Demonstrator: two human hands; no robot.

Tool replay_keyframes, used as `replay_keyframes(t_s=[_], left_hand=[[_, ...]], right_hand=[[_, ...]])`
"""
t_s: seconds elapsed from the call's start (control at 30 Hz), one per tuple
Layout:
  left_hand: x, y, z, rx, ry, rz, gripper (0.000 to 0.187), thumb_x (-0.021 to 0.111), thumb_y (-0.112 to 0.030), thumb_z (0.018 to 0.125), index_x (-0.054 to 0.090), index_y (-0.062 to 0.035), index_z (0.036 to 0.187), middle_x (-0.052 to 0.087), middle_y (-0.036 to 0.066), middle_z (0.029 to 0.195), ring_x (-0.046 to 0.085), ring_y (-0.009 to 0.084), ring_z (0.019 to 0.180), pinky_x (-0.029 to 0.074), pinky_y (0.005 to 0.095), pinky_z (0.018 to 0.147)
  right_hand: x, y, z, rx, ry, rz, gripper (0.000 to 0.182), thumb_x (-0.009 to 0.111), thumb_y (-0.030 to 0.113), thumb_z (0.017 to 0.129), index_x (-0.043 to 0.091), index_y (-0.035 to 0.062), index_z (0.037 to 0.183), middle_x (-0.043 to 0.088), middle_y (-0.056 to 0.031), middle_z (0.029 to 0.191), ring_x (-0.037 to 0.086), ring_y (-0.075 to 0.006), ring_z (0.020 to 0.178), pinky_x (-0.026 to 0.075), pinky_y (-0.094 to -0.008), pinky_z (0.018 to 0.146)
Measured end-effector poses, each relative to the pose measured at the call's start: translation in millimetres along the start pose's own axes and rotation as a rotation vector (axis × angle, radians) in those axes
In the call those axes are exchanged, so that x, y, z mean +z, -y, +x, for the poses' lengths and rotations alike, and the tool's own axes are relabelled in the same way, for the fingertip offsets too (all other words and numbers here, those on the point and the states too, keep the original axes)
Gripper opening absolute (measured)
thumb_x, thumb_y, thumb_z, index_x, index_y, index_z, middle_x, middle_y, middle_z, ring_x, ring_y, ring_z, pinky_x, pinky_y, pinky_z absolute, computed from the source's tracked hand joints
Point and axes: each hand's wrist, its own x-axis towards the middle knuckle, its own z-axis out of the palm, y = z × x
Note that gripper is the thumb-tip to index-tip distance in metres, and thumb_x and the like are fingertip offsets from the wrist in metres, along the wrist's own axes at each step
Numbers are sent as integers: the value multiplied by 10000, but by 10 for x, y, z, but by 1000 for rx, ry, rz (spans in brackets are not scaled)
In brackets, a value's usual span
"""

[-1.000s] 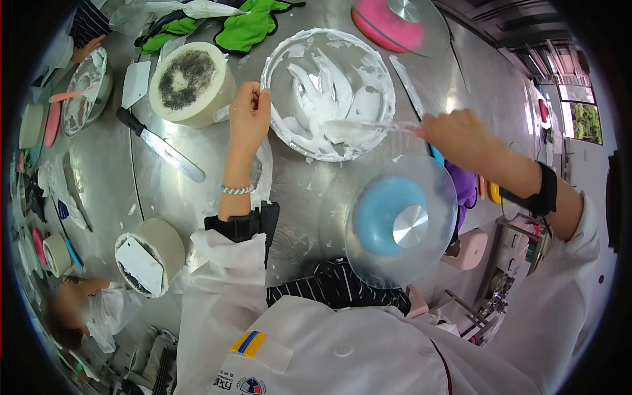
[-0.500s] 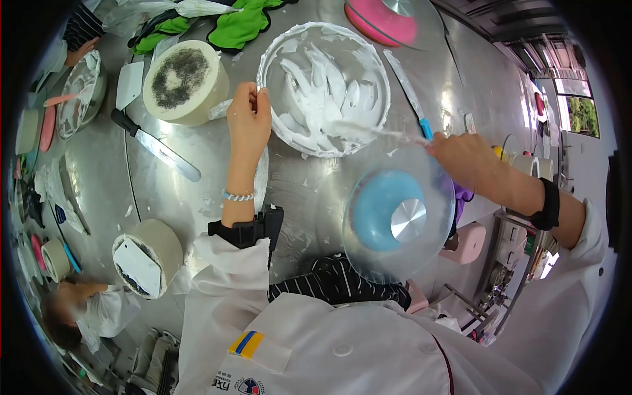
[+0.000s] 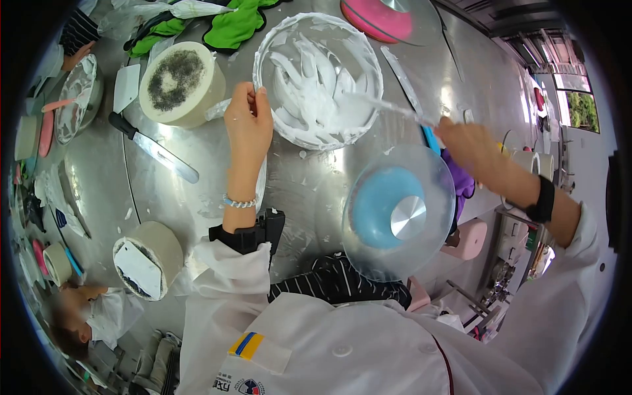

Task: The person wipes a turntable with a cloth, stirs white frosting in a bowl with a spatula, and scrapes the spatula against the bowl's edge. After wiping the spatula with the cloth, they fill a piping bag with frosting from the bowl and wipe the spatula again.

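Left hand [image 3: 249, 118] has its fingers curled in against the thumb, pinched on the left rim of a big mixing bowl [image 3: 322, 145], which sits on the stainless steel table [image 3: 299, 191] out in front of the person. The bowl's a mess tbh: thick white cream [image 3: 319, 102] heaped in the middle, with smears up the walls and all over the rim. Right hand [image 3: 466, 143] is off to the bowl's right with its fingers wrapped around the handle end of a spatula [image 3: 388, 105]; that one's pretty blurry, but the far end reaches over the rim into the cream. Just right of the bowl there's a palette knife with a blue handle [image 3: 398, 76], and a turntable with a blue base [image 3: 375, 207] is closer to the person's body, below the right hand. A pink turntable [image 3: 376, 23] is past the bowl's far side. Over to the left you've got a cream-colored round block [image 3: 174, 82] with dark speckles on top, plus a black-handled palette knife [image 3: 161, 155] lying flat, and a green cloth [image 3: 234, 27] with black edging lies beyond them.
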Motion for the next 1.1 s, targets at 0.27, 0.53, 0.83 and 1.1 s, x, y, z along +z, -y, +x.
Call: replay_keyframes(t_s=[0.27, 0.53, 0.83, 1.1], left_hand=[[88, -94, -89, -2, -23, 11, 90, 493, -65, 807, 445, 0, 769, 439, 57, 560, 414, 133, 477, 340, 265, 446], [85, -105, -128, 48, 3, 0, 89, 495, -67, 806, 446, 6, 790, 453, 64, 566, 425, 130, 474, 351, 249, 447], [96, -61, -121, -58, -48, -51, 93, 493, -65, 809, 443, 8, 780, 455, 55, 581, 410, 114, 480, 341, 245, 448], [216, 154, -241, -284, -137, -139, 159, 497, -86, 809, 411, 1, 707, 414, 29, 565, 362, 102, 484, 325, 251, 455]], right_hand=[[-376, 49, 317, -58, 26, 94, 171, 425, 169, 832, 491, 11, 836, 537, -139, 641, 556, -307, 636, 440, -399, 534], [-442, -523, 821, -78, -264, -236, 386, 450, 311, 833, 529, 19, 593, 554, -152, 654, 544, -313, 605, 424, -391, 535], [-211, -294, 557, -229, -174, -209, 266, 469, 272, 826, 486, 24, 730, 538, -118, 578, 550, -289, 528, 437, -358, 482], [406, 222, 304, 28, -98, 206, 210, 432, 203, 852, 403, 4, 792, 529, -163, 566, 553, -334, 545, 446, -398, 498]])
